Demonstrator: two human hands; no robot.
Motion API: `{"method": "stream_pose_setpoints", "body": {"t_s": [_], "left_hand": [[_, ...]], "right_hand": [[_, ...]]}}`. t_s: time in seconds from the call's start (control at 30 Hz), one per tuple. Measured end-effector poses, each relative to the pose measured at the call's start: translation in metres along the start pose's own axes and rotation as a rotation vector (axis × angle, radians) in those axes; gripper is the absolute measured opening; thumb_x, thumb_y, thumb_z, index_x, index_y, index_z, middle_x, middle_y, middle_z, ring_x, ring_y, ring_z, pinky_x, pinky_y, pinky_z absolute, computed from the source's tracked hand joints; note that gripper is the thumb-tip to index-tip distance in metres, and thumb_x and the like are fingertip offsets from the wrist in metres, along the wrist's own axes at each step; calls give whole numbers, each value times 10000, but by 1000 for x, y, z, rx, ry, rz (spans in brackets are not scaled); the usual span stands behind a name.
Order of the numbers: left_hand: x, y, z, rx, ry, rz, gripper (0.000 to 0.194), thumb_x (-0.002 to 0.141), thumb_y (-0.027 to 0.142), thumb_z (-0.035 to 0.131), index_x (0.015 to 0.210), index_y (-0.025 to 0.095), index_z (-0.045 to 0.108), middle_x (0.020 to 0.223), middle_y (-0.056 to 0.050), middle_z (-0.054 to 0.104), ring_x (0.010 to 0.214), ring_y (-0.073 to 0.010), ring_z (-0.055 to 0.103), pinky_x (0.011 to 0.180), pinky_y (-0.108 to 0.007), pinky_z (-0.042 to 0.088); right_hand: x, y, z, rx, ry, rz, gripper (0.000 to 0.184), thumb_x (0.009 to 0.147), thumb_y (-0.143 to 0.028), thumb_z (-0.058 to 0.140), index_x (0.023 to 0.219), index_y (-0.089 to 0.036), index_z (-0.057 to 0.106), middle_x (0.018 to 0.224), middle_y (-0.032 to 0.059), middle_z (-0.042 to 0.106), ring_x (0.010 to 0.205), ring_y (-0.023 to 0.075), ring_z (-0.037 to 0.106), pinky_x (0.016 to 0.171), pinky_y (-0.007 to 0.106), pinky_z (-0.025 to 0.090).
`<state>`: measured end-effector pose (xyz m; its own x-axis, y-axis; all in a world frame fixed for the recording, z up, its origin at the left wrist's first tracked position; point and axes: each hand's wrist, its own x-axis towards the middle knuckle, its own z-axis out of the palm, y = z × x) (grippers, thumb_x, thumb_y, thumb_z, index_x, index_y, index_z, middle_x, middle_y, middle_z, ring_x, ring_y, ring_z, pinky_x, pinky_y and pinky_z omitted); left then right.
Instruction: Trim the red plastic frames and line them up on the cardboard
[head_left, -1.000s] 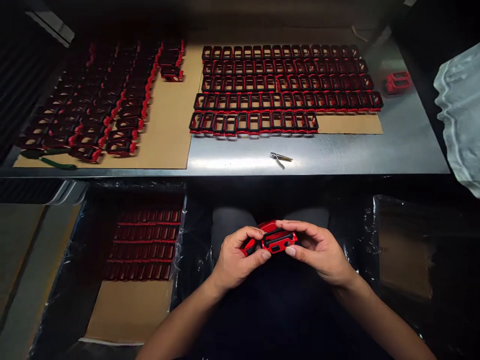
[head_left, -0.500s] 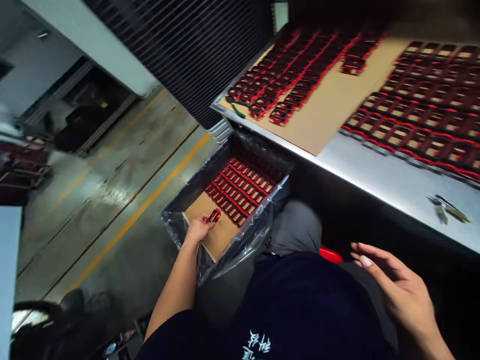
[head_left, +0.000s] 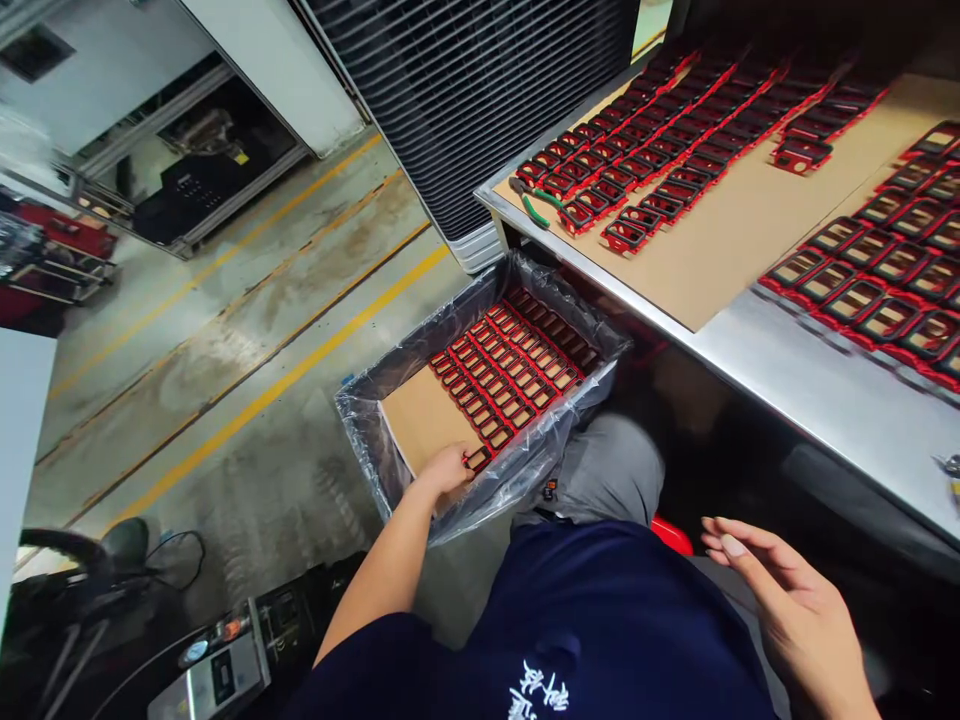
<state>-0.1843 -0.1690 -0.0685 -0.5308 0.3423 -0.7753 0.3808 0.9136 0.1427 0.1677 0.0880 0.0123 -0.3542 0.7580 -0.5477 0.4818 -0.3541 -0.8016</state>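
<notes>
My left hand (head_left: 448,469) reaches into a crate (head_left: 360,425) lined with clear plastic. Its fingers are closed on a small red-and-black rectangular frame (head_left: 477,459), at the near end of a row. Several rows of the same frames (head_left: 510,360) lie on a brown cardboard sheet (head_left: 427,410) inside the crate. My right hand (head_left: 795,600) hangs in the air at the right, beside my body, holding nothing, its fingers loosely apart.
A metal-edged workbench (head_left: 787,390) on the right carries many more red-and-black frames (head_left: 885,270) in rows. Green-handled pliers (head_left: 534,205) lie at its left corner. A dark ribbed panel (head_left: 465,120) stands behind the crate. A red stool (head_left: 673,535) shows beside my leg.
My left hand has moved the frame across the cardboard, rightward and toward me, to the end of a row. The view has shifted; my right hand stays about the same.
</notes>
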Motion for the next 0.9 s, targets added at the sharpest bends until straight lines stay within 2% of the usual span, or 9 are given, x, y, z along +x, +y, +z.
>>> {"method": "stream_pose_setpoints", "body": {"t_s": [0.2,0.43,0.53,0.6,0.67,0.7,0.77,0.83,0.9], "left_hand": [[1,7,-11,-45,-48,0,293,941,335,628,1166,148,626,1190,-90,646,1053,-227,644,908,-442,559],[-9,23,-45,-374,30,-7,262,938,360,625,1088,144,630,1075,-70,653,928,-189,645,818,-381,561],[-26,55,-56,-647,60,93,261,915,407,604,966,151,597,858,-20,607,731,-141,591,677,-297,517],[-40,99,-52,-840,27,218,292,899,459,522,959,175,555,795,-1,559,668,-126,551,616,-262,477],[-57,158,-38,-990,-95,357,356,879,506,411,991,190,534,816,-14,561,681,-137,561,606,-266,481],[-68,188,-27,-1038,-193,417,381,854,514,401,1001,188,535,829,-27,573,695,-149,576,614,-281,497],[-95,240,-4,-1111,-474,509,371,797,465,470,1027,183,545,848,-39,598,715,-166,605,633,-305,524],[-119,273,13,-1209,-780,532,325,782,375,575,1046,185,554,859,-35,622,725,-160,619,665,-296,525],[-131,289,21,-1232,-978,530,273,818,336,622,1039,182,576,872,-37,649,725,-152,624,685,-280,516]], "right_hand": [[-3,6,1,90,18,71,517,664,-562,836,1010,-185,760,1059,86,777,866,179,749,744,142,600],[-8,12,-6,79,33,40,505,682,-564,815,1012,-186,757,1051,95,777,859,209,749,741,207,620],[-7,18,-5,15,33,-4,486,729,-574,772,1008,-177,752,1055,118,773,886,250,750,780,293,635],[-9,18,2,-36,-3,-90,463,777,-556,736,1041,-176,740,1060,130,769,929,275,746,839,365,629],[-13,12,11,-82,-67,-246,535,789,-500,750,1219,-192,675,1184,141,729,1037,293,719,914,427,603],[-16,6,16,-106,-98,-341,650,774,-462,778,1344,-212,594,1286,145,679,1118,301,686,957,452,581],[-20,-7,20,-176,-110,-522,924,698,-394,860,1500,-256,424,1477,146,521,1301,315,563,1070,487,498],[-23,-17,15,-191,-56,-629,983,675,-360,886,1520,-280,391,1520,135,466,1372,307,489,1133,485,431],[-25,-21,3,-131,-20,-643,933,675,-355,894,1488,-300,439,1509,118,479,1374,287,488,1131,453,434]]}}
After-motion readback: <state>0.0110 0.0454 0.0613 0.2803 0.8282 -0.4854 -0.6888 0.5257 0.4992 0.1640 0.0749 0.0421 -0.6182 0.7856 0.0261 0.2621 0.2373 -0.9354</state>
